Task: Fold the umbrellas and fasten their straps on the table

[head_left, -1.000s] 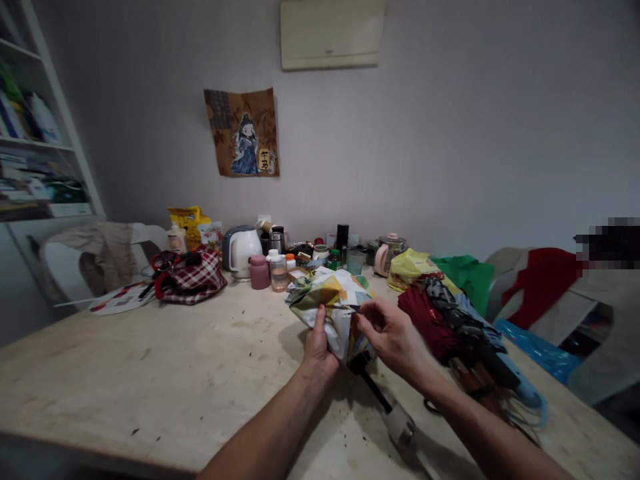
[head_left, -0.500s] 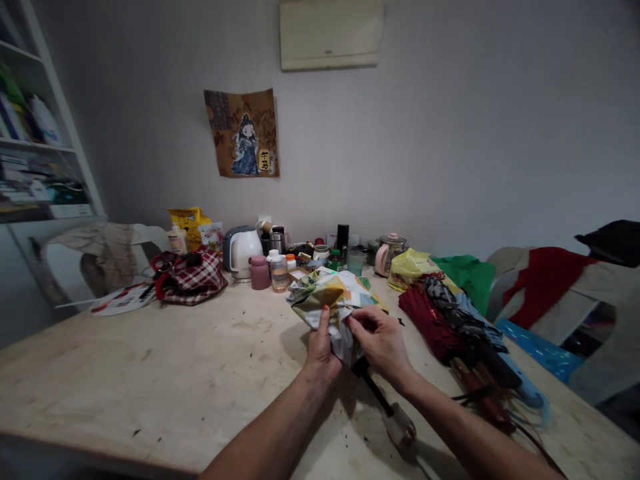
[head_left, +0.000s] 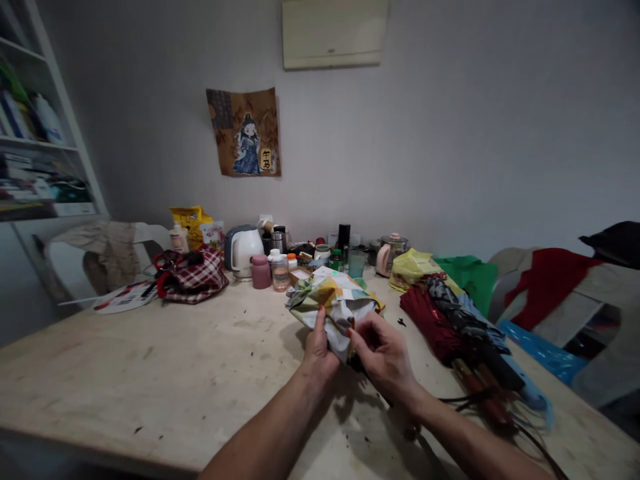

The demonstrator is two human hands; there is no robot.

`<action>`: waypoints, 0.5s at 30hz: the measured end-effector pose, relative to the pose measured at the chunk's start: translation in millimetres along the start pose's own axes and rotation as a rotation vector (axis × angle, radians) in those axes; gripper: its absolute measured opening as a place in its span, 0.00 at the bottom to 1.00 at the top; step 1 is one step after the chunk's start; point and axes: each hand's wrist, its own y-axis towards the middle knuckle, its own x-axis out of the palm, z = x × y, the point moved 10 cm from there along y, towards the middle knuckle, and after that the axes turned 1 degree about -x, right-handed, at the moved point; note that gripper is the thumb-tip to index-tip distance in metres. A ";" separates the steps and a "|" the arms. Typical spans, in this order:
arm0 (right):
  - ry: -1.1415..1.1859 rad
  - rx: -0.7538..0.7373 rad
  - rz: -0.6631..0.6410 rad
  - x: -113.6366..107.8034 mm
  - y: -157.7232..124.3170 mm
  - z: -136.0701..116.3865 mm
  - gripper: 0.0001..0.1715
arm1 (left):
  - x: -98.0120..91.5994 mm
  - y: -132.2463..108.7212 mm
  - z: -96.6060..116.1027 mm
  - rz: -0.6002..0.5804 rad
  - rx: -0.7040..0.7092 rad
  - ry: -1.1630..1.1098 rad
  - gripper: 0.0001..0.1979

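A folded umbrella [head_left: 320, 297] with white, yellow and green patterned cloth is held above the table in front of me. My left hand [head_left: 320, 347] is closed round its gathered cloth, thumb lying along the near side. At the right of the bundle, my right hand [head_left: 383, 347] is closed, with thumb and forefinger pinched together at the cloth; a small dark end, too small to name, shows at the fingertips. The umbrella's shaft is mostly hidden behind my right hand and forearm. Part of its handle [head_left: 407, 425] shows below them.
Several closed umbrellas [head_left: 435, 327] lie to the right on the table [head_left: 200, 373]. A checked bag [head_left: 195, 280] and a round fan [head_left: 125, 298] lie left. Along the wall stand a white kettle [head_left: 246, 250], a pink jar [head_left: 261, 272], a glass pot [head_left: 393, 250] and a yellow bag [head_left: 411, 267].
My right hand has moved slightly down and turned at the cloth, which now gapes more on the right. The umbrella's shaft and handle have swung behind my right forearm.
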 end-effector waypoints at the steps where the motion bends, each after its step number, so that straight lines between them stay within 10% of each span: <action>1: 0.013 0.040 -0.004 -1.7 0.8 5.4 0.12 | 0.8 -1.6 0.5 0.010 -0.006 -0.009 0.13; 15: -0.338 -0.079 -0.042 6.8 0.0 3.9 0.08 | 6.6 -5.3 -3.8 -0.034 0.022 0.017 0.13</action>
